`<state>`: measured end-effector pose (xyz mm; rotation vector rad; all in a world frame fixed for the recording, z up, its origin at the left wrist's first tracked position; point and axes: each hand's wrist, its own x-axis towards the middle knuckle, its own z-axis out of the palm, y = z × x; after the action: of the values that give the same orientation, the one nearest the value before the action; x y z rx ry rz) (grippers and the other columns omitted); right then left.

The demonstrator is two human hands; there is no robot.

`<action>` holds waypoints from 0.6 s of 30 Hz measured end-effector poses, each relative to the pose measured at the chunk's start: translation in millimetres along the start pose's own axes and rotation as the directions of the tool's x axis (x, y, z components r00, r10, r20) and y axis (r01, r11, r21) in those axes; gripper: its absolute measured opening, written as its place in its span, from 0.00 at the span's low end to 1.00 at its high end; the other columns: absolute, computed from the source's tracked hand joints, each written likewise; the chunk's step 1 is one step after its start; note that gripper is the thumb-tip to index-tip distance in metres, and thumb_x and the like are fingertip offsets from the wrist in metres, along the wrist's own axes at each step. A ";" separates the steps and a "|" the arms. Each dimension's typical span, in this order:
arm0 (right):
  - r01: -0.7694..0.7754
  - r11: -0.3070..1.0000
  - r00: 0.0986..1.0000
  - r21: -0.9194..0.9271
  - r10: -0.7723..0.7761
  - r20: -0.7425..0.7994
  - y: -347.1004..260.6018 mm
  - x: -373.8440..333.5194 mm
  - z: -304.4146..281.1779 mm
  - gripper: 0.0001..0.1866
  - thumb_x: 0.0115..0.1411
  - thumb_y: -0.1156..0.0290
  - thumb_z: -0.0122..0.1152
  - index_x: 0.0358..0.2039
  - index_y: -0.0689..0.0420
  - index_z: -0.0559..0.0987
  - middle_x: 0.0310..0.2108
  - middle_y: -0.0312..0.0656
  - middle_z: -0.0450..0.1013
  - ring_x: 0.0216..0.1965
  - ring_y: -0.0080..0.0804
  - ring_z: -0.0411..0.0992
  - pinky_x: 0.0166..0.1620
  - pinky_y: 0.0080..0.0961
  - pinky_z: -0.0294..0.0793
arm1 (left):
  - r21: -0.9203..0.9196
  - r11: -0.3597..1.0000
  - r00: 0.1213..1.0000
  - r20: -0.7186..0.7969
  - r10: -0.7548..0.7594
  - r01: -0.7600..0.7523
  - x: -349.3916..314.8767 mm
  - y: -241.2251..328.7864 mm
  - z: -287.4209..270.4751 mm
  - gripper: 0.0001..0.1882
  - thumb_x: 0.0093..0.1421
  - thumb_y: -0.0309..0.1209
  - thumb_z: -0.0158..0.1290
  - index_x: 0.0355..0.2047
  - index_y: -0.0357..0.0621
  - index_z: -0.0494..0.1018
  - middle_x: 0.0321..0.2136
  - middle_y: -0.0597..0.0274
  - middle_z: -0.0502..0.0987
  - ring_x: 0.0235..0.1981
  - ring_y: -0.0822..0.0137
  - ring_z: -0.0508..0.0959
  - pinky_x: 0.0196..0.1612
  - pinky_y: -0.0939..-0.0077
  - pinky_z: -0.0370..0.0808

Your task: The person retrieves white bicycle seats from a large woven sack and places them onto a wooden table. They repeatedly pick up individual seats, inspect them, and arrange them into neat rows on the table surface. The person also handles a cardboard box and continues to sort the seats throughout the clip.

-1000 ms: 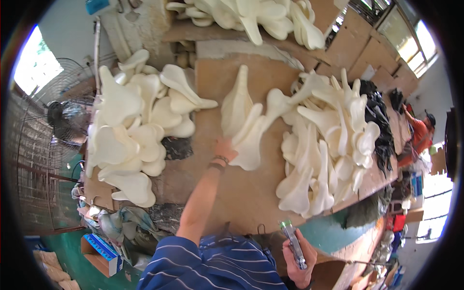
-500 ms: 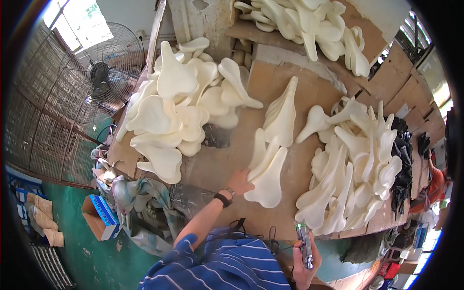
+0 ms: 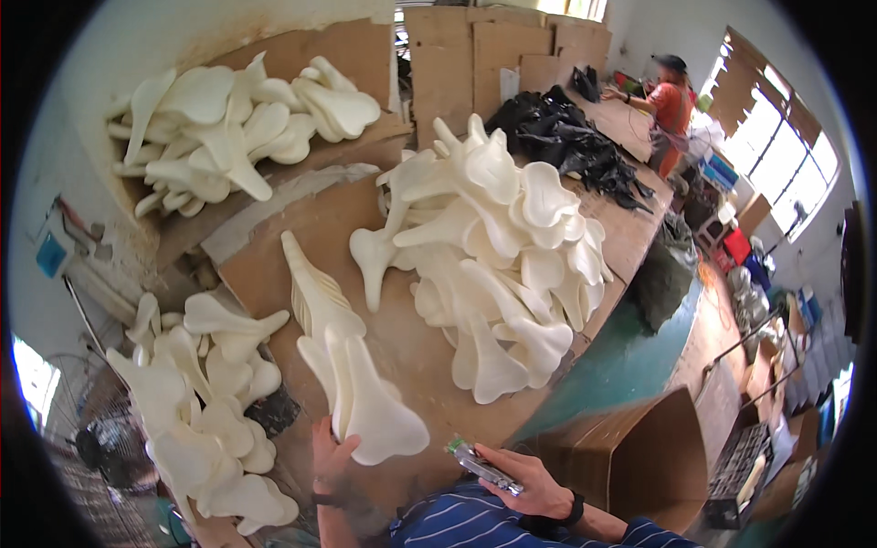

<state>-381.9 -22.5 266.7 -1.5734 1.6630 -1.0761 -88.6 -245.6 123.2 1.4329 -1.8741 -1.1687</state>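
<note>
At the near end of a row of cream, bicycle-saddle-shaped pads lies one pad, broad end toward me. My left hand is closed on its left edge, thumb on top. Behind it, more pads overlap in a stack running away from me. My right hand grips a silver metal hand tool with a green tip, pointing left toward the pad but apart from it. The exact kind of tool cannot be made out.
Heaps of similar pads lie left, right and on a far-left ledge. Black material lies beyond the right heap. An open cardboard box stands at near right. A person in orange is at the far right.
My view has swung to the right, bringing the person and the cardboard box into clear sight. The right hand with the tool has come up closer to the pad; the left stays at its edge.
</note>
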 end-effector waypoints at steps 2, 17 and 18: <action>-0.038 0.999 0.998 0.002 0.038 -0.053 2.9 -10.4 -3.0 0.33 0.56 0.77 0.71 0.63 0.61 0.72 0.47 0.53 0.78 0.41 0.50 0.80 0.44 0.34 0.81 | -0.138 0.990 0.996 0.083 0.043 -0.031 34.8 19.6 8.0 0.33 0.46 0.37 0.64 0.53 0.36 0.73 0.47 0.47 0.70 0.49 0.50 0.73 0.52 0.59 0.73; -0.204 0.979 0.917 -0.009 0.188 -0.351 28.8 -47.8 -31.6 0.30 0.56 0.77 0.71 0.60 0.65 0.74 0.40 0.53 0.79 0.38 0.47 0.80 0.42 0.35 0.80 | -0.528 0.849 0.848 0.437 0.302 -0.030 152.9 165.3 116.0 0.36 0.55 0.33 0.66 0.62 0.38 0.67 0.52 0.57 0.77 0.50 0.65 0.77 0.53 0.66 0.76; -0.209 0.978 0.921 -0.016 0.191 -0.340 30.4 -45.7 -32.9 0.30 0.56 0.77 0.71 0.60 0.65 0.74 0.40 0.53 0.79 0.37 0.47 0.80 0.41 0.35 0.80 | -0.531 0.847 0.850 0.453 0.269 0.016 151.8 163.1 117.5 0.37 0.56 0.33 0.63 0.65 0.38 0.65 0.54 0.56 0.76 0.52 0.66 0.76 0.56 0.68 0.74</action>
<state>-420.0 26.7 251.7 -1.2635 2.0445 -1.2532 -313.9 -337.8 187.8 0.7136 -1.7260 -1.9463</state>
